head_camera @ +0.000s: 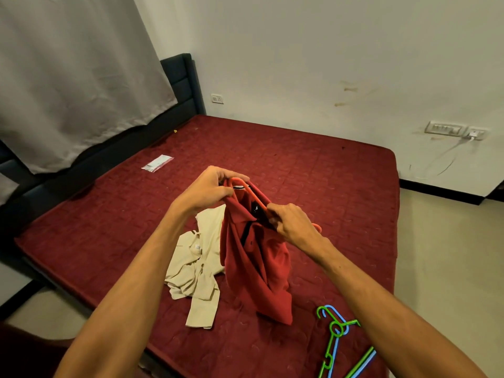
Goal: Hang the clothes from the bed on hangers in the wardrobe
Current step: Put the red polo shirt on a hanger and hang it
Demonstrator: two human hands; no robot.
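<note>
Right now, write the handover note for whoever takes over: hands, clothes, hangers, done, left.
Left hand grips the red polo shirt at its collar, together with the orange hanger; right hand grips the hanger's other side.
Beige shirt lies crumpled on the mattress; green hanger and blue hanger lie at its near corner.
Done: hanger partly inside the polo. Left: seat it, hang it, then the beige shirt. Wardrobe not in view.

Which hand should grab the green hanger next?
Right, probably: the green hanger lies nearer the right hand, which holds the orange hanger; the red shirt, gripped by the left hand, hangs between.
</note>
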